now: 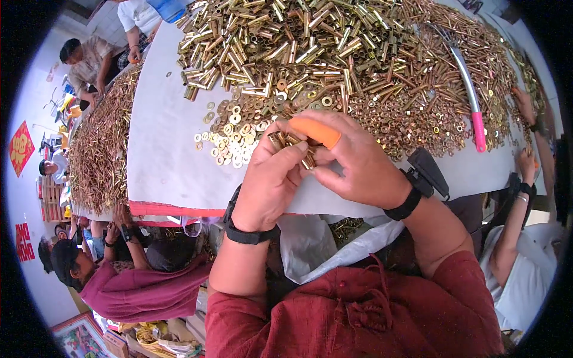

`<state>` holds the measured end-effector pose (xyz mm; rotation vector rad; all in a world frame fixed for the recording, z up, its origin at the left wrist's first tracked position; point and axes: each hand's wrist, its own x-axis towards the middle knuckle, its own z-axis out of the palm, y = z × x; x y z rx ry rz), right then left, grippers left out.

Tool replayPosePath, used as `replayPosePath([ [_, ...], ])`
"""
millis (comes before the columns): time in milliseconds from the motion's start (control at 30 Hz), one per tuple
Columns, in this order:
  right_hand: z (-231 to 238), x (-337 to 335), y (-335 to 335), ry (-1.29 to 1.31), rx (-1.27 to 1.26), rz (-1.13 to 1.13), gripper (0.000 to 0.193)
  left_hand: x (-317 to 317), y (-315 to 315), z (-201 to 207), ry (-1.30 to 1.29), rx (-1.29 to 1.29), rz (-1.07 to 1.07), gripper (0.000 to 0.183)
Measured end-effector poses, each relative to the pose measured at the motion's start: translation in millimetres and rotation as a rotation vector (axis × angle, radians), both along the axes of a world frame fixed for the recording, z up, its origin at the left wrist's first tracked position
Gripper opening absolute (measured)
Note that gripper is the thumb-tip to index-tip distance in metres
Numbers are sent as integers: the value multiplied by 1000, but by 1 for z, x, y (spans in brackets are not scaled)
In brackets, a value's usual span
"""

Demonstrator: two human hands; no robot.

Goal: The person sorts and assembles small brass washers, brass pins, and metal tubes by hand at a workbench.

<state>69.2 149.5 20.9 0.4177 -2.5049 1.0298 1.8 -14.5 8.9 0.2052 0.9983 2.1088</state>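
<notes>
Pretty bright shot overall, and I can't pin down exactly where the light's coming from. The flat, round yellow-brass washers (238, 146) catch the harshest glare, some nearly blown out, while the heaped long brass tubes (286, 36) throw thin white glints. The smooth white tabletop (161, 149) has a faint lilac tint. Bare left hand (276, 170) and bare right hand (367, 162) look fairly crisp. Heavy fisheye though: edges bow, the rim's softer, corners go black.
</notes>
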Motion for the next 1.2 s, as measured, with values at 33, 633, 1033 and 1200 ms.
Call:
replayPosePath([
  [33,0,0,1,-6,-1,4,64,2,2,6,-32,6,9,29],
  [633,3,-1,-9,-49,56,-3,59,8,0,5,-58,-33,-95,27],
  [1033,7,-4,3,94,118,-61,43,5,-13,11,24,-196,-138,26],
  [1200,12,3,40,-52,113,-348,27,-6,-20,5,97,-251,15,22],
])
